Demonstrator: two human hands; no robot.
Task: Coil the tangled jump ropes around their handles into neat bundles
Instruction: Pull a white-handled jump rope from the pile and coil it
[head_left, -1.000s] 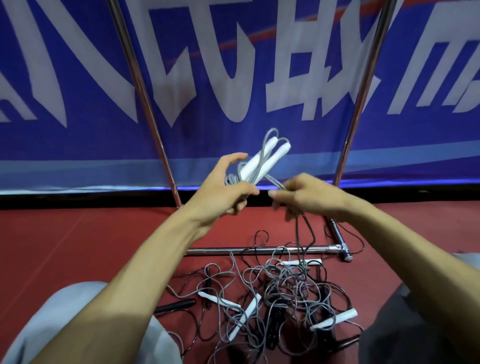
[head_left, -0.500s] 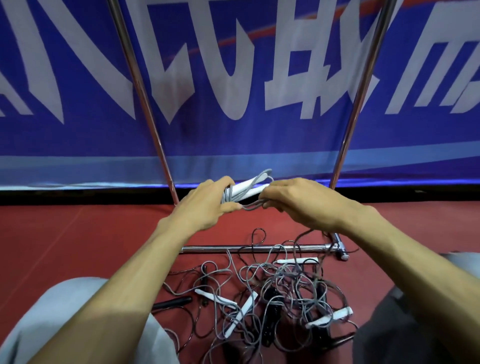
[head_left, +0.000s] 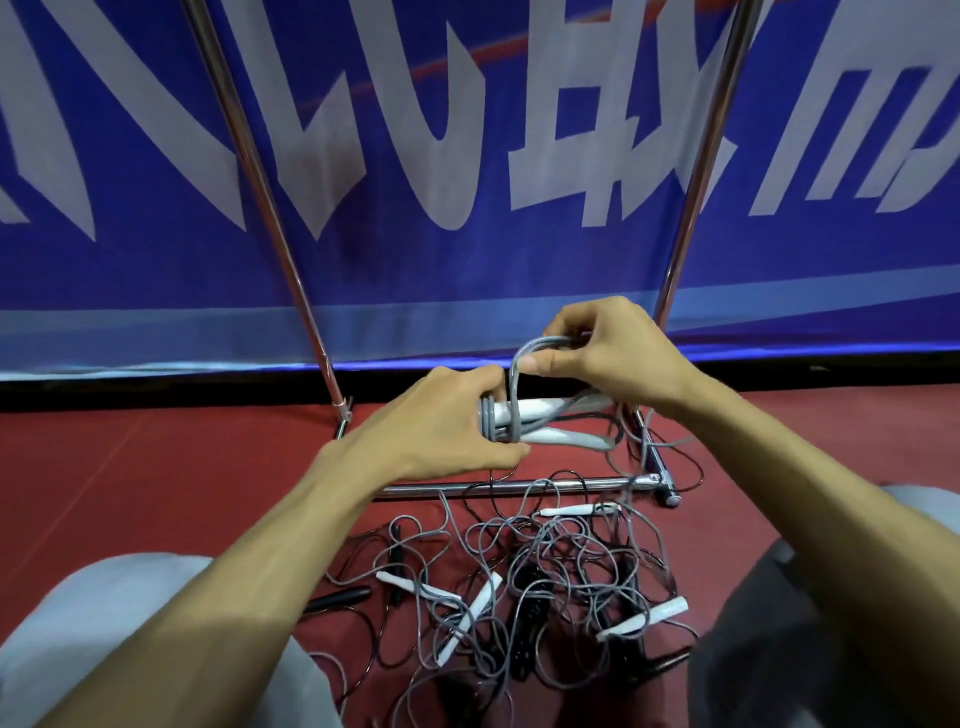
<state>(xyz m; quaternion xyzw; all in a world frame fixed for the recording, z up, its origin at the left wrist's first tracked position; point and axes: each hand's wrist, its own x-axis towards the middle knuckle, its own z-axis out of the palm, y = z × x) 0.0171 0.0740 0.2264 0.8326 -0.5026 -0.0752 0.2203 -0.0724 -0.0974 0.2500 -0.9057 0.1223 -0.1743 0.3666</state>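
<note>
My left hand (head_left: 447, 421) grips a pair of white jump-rope handles (head_left: 545, 423) held level, with several turns of grey cord (head_left: 488, 418) wound round their left end. My right hand (head_left: 608, 353) is above them, pinching a loop of the same grey rope (head_left: 540, 345) that arches over the handles. The rest of this cord trails down on the right to the floor. Below, a tangled pile of grey and black ropes (head_left: 524, 587) with white handles (head_left: 470, 618) and black handles (head_left: 337, 597) lies on the red floor.
A chrome frame's floor bar (head_left: 509, 487) runs just behind the pile, with slanted uprights (head_left: 260, 171) against a blue banner (head_left: 467, 156). My knees in grey trousers (head_left: 124, 623) flank the pile left and right.
The handles went from pointing up to lying level and came lower. My right hand rose above them, carrying a loop of grey cord over the bundle, and more turns show at the left end.
</note>
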